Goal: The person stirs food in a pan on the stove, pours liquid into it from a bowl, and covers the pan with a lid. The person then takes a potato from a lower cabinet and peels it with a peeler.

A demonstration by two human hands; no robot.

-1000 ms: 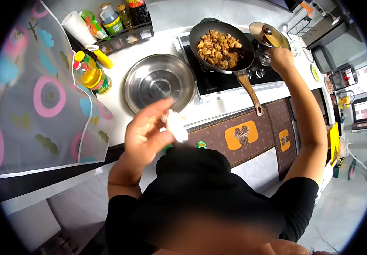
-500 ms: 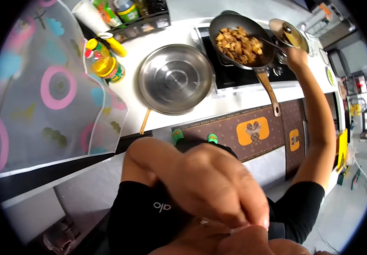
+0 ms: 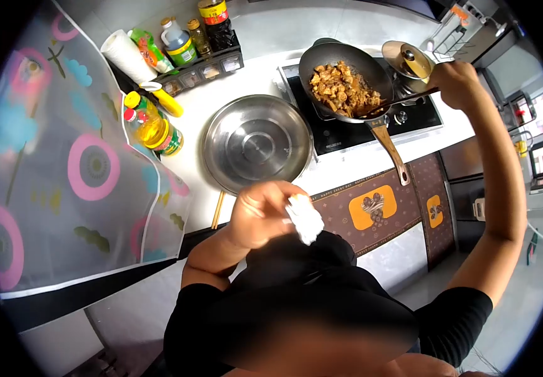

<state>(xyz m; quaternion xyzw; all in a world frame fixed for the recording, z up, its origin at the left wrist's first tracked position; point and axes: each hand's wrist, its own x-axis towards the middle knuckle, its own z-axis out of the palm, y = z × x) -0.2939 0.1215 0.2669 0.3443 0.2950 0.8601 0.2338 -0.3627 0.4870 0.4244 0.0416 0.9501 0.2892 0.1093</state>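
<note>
My left hand pinches a crumpled white tissue in front of my chest, near the close edge of a round steel pan. At the right, my right hand is closed round the end of a dark spatula, whose far end reaches into the wok. Browned pieces of food lie in the wok, mostly on its left side. The wok sits on the black stove, its wooden handle pointing toward me.
Behind my right hand stands a lidded pot. Oil bottles, a paper roll and a seasoning rack are at the back left. Chopsticks lie by the counter's front edge. A patterned curtain hangs left.
My left hand went up to my face, then came back down with the tissue. My right hand moved the spatula, and the food now lies differently in the wok. The view also shifted.
</note>
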